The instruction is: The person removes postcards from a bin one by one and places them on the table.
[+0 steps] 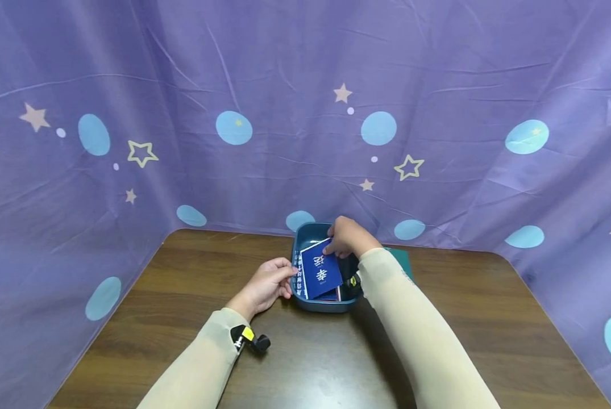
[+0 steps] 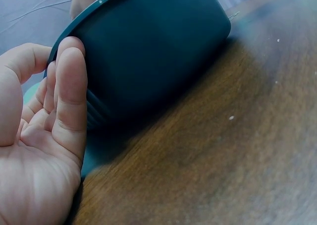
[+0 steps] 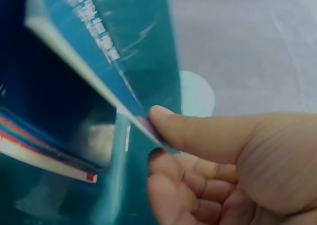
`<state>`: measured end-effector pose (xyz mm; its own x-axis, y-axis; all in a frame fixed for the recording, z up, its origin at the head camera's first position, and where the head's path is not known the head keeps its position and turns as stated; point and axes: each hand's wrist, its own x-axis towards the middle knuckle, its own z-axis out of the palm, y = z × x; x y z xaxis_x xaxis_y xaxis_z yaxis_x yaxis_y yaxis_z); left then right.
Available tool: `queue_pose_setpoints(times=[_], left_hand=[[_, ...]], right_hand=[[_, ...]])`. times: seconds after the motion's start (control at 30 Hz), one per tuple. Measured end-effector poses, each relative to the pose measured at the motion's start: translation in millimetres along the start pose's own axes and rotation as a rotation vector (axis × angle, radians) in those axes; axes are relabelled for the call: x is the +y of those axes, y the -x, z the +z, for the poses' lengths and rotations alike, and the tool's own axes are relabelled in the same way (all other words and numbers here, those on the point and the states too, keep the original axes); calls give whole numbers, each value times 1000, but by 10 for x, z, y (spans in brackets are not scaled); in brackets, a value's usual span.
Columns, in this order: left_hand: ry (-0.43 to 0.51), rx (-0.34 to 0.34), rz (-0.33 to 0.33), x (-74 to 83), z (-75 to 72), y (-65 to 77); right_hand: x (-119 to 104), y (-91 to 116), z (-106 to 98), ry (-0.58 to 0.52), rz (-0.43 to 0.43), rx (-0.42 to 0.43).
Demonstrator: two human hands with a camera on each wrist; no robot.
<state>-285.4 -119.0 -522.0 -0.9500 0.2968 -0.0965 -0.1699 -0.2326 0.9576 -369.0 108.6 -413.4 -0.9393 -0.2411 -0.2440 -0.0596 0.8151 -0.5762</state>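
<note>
A deep blue-green plastic bin (image 1: 325, 307) stands near the back of the table. My left hand (image 1: 266, 284) holds its left rim, thumb over the edge and fingers against the outer wall (image 2: 148, 51). Over the bin's inside, my right hand (image 1: 350, 237) pinches a blue booklet (image 1: 325, 278) with white characters by its far edge. In the right wrist view the booklet (image 3: 79, 31) stands tilted between thumb and index finger. Beneath it lie more booklets (image 3: 54, 160), one with a red mark at its corner, partly hidden.
A teal flat thing (image 1: 401, 262) lies right of the bin, partly behind my right sleeve. The brown wooden table (image 1: 489, 307) meets a purple curtain (image 1: 305, 68) with stars and dots at the back and sides. A small black-and-yellow camera (image 1: 249, 338) sits on my left wrist.
</note>
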Motion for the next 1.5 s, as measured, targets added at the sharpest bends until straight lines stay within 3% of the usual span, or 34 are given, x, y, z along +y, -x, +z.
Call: queue_pose_setpoints(times=[0.2, 0.5, 0.8, 0.9, 1.07, 1.17, 1.33, 1.5], left_hand=[[5, -8, 7, 19, -18, 17], [3, -3, 0, 17, -18, -2], [1, 22, -2, 18, -48, 0], [-4, 25, -6, 5, -68, 1], [-5, 21, -1, -16, -91, -1], [-2, 19, 3, -20, -83, 4], [-6, 8, 7, -14, -41, 7], [10, 6, -4, -1, -8, 9]], right_hand=[[19, -19, -18, -119, -27, 8], [-19, 29, -40, -19, -7, -32], [-42, 128, -178, -4, -85, -13], [-13, 139, -168, -102, -136, -21], [129, 134, -134, -443, -188, -35], [256, 152, -163, -591, -184, 17], [518, 277, -285, -727, -161, 177], [860, 428, -409, -731, -99, 258]])
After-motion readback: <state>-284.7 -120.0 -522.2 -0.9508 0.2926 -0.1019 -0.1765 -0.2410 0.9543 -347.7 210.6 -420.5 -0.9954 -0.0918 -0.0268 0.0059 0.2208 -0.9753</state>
